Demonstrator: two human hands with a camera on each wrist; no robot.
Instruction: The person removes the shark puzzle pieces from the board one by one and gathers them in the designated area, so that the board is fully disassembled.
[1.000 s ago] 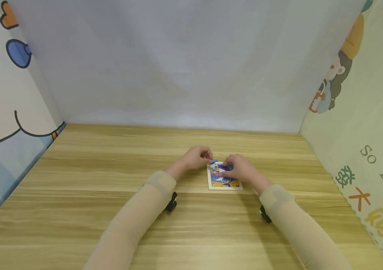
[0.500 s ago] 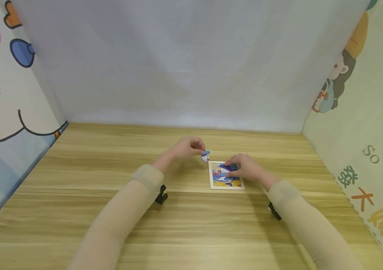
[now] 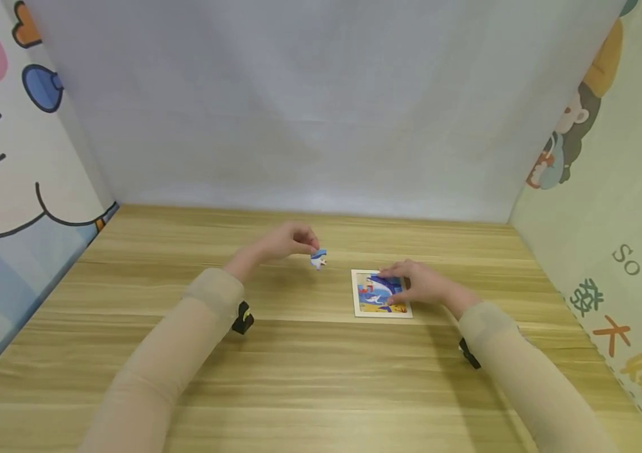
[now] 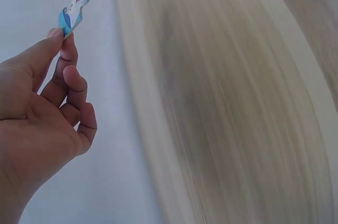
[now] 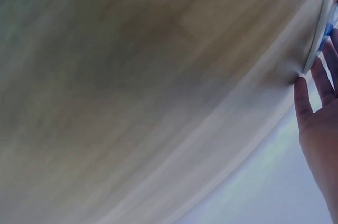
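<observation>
Thumb and forefinger of my left hand (image 3: 287,241) pinch a small jigsaw puzzle piece (image 3: 318,259), blue and white, above the table left of the puzzle. In the left wrist view the same puzzle piece (image 4: 72,16) sticks up from the fingertips, while the other fingers curl loosely below. A small square jigsaw puzzle in a white frame (image 3: 356,297) lies flat, its picture showing blue, white and yellow sea animals; the upper left corner shows bare tan backing. My right hand (image 3: 421,283) rests over its right side with fingers spread; the right wrist view shows fingertips at the frame's edge.
The wood-grain table (image 3: 309,377) runs back to a pale grey curtain (image 3: 298,113). A cartoon-printed panel (image 3: 9,151) stands along the left side, and a pale green printed panel (image 3: 598,220) along the right.
My left hand has lifted the puzzle piece off the puzzle's upper left corner and carried it to the left. The right hand stays at the puzzle, its thumb shifted slightly toward the lower right.
</observation>
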